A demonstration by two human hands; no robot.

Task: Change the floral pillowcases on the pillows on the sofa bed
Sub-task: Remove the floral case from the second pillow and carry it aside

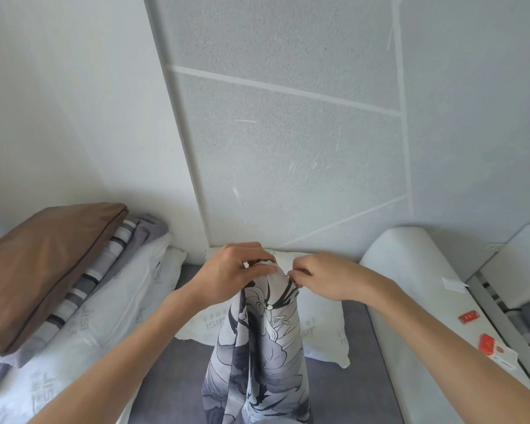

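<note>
Holding the floral pillowcase [262, 347] up over the sofa bed [355, 319]: left hand [236, 275] grips its bunched top edge, right hand [322, 275] pinches the same edge just beside. Cloth hangs down in front of a bare white pillow [325, 328]. Brown pillow [43, 264] tops the stack at left.

Two hands [227, 270] [322, 275], one flowery pillowcase [257, 347], two white pillows [322, 328] [83, 338], one brown pillow [40, 267], two red packs [468, 316] [488, 344].

Brown cushion [40, 264] tops folded striped bedding [104, 264]; red packets [488, 344] on armrest [410, 270]
</note>
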